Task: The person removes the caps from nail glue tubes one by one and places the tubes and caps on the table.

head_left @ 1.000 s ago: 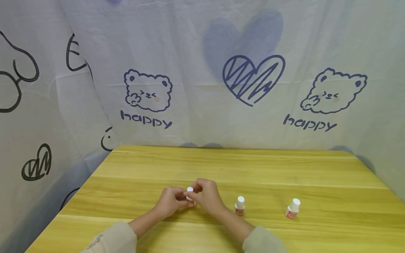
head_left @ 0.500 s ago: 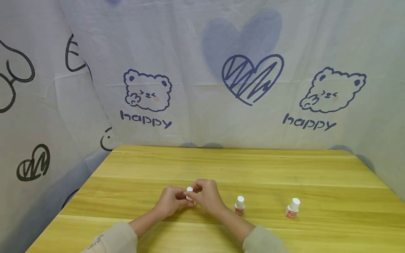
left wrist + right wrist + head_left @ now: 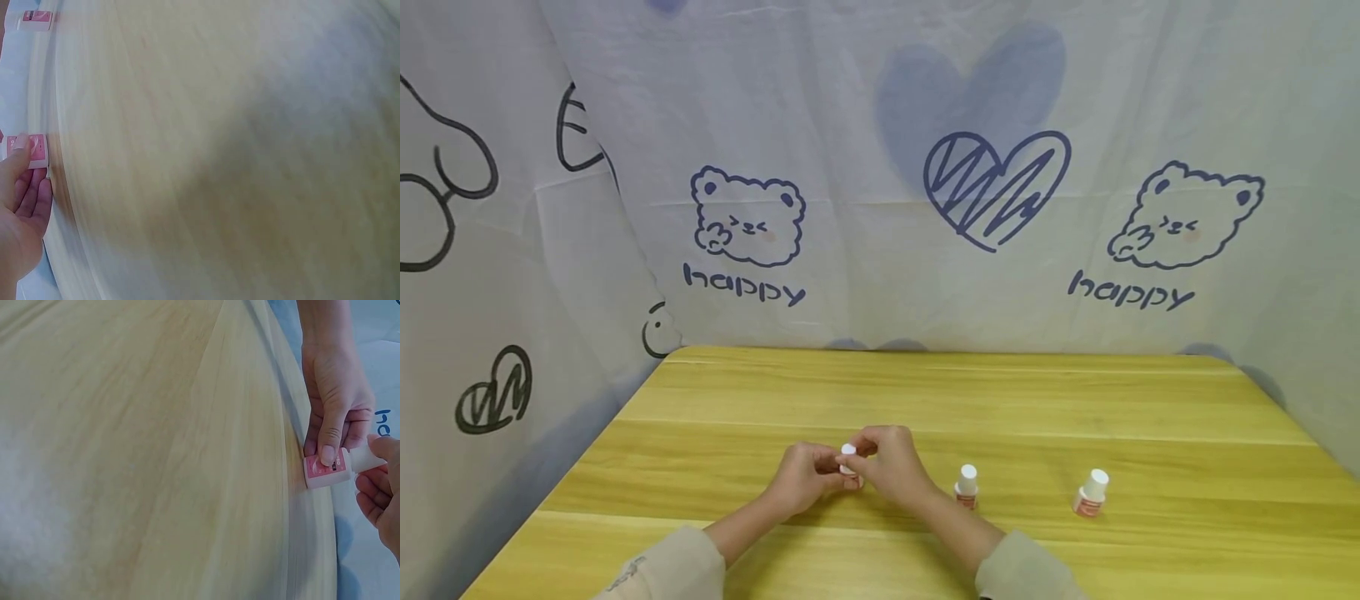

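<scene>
A small white bottle with a pink label [image 3: 317,475] stands on the table between both hands. My left hand [image 3: 799,481] grips its body, thumb over the label, as the right wrist view shows. With thumb and fingers, my right hand [image 3: 891,467] pinches the bottle's white cap [image 3: 365,459] from the other side. In the head view the hands cover most of this bottle, and only the cap's top and a bit of the body show. The left wrist view shows the left thumb [image 3: 20,142] pressed on the pink label.
Two similar capped bottles stand upright to the right: one near the right forearm [image 3: 967,487], the other farther right [image 3: 1090,493]. The wood-grain table [image 3: 737,392] ends at a printed cloth backdrop [image 3: 865,275].
Both hands keep their hold on the bottle, with hardly any movement. The head view shifts very slightly; the other bottles stay in place.
</scene>
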### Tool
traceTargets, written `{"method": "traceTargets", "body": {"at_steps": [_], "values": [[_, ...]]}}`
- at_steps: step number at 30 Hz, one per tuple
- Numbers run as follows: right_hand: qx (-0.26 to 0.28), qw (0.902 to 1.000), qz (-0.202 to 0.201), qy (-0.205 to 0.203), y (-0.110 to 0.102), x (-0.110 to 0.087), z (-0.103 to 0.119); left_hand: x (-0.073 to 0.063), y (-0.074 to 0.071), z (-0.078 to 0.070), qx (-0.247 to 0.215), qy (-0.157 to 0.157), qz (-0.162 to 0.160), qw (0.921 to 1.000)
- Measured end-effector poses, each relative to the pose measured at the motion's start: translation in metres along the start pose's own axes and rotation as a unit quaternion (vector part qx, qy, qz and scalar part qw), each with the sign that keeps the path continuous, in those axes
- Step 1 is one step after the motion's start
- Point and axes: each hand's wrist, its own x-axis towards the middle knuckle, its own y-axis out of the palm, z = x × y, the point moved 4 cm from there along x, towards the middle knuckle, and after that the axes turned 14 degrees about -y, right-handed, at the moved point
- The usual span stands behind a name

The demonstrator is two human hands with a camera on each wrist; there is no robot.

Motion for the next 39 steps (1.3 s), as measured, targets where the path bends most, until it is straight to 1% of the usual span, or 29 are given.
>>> {"method": "traceTargets", "body": {"at_steps": [5,10,13,19,21,25,29,35,37,39], "values": [[0.002,0.9999,0.004,-0.009,-0.0008,0.0009,0.0016,0.0,-0.0005,0.0003,0.003,0.002,-0.004,1.0],[0.015,0.9997,0.014,-0.016,-0.0009,0.0018,0.002,-0.0008,-0.0016,-0.0005,-0.008,-0.003,0.0,1.0],[0.021,0.9993,0.02,-0.023,-0.0007,0.0021,0.0021,-0.0006,-0.0016,0.0003,-0.005,-0.007,-0.001,1.0],[0.011,0.9984,0.034,-0.043,-0.0001,0.0016,0.0029,-0.0002,-0.0007,0.0032,-0.001,-0.009,-0.001,1.0],[0.007,0.998,0.041,-0.047,0.0,0.0011,0.0029,-0.0003,-0.0004,0.0037,-0.004,-0.006,0.0,1.0],[0.003,0.9975,0.052,-0.048,0.0,-0.0002,0.0025,-0.0014,0.0005,0.0038,-0.011,-0.003,0.003,0.9999],[0.012,0.9984,0.042,-0.037,0.0002,-0.001,0.0006,-0.0026,0.0004,0.0022,-0.018,-0.006,0.0,0.9998],[0.036,0.9993,-0.006,0.011,-0.0021,-0.0037,-0.0051,-0.0029,-0.0007,0.0018,-0.022,-0.01,-0.005,0.9997],[0.037,0.999,-0.018,0.016,-0.0033,-0.0043,-0.006,-0.0025,-0.0006,0.0023,-0.022,-0.01,-0.006,0.9997],[0.032,0.9992,-0.021,0.015,-0.0037,-0.0046,-0.0062,-0.0021,-0.0005,0.0023,-0.018,-0.007,-0.008,0.9998]]}}
